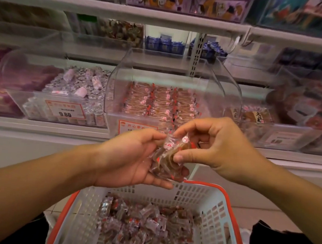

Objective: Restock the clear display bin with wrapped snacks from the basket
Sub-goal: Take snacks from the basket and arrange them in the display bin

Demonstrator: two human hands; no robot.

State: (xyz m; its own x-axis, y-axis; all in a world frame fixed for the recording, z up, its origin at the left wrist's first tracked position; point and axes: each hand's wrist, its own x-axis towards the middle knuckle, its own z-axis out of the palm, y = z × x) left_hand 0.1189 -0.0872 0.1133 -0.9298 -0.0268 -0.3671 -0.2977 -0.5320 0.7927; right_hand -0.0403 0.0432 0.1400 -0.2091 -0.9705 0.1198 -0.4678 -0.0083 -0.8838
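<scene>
Cupping a small stack of wrapped snacks (167, 158) from below, the left hand (130, 158) carries the load while the right hand (216, 147) pinches the stack's upper end between thumb and fingertips — both grips closed on the same bundle, which stands roughly upright with its long axis tilted a little to the right. From that shared grip the clear display bin (165, 94) lies straight ahead and above, its open mouth facing the hands and neat rows already inside; the basket (214, 211) sits directly below — the move looks to be forward and up, either hand about equally near.
</scene>
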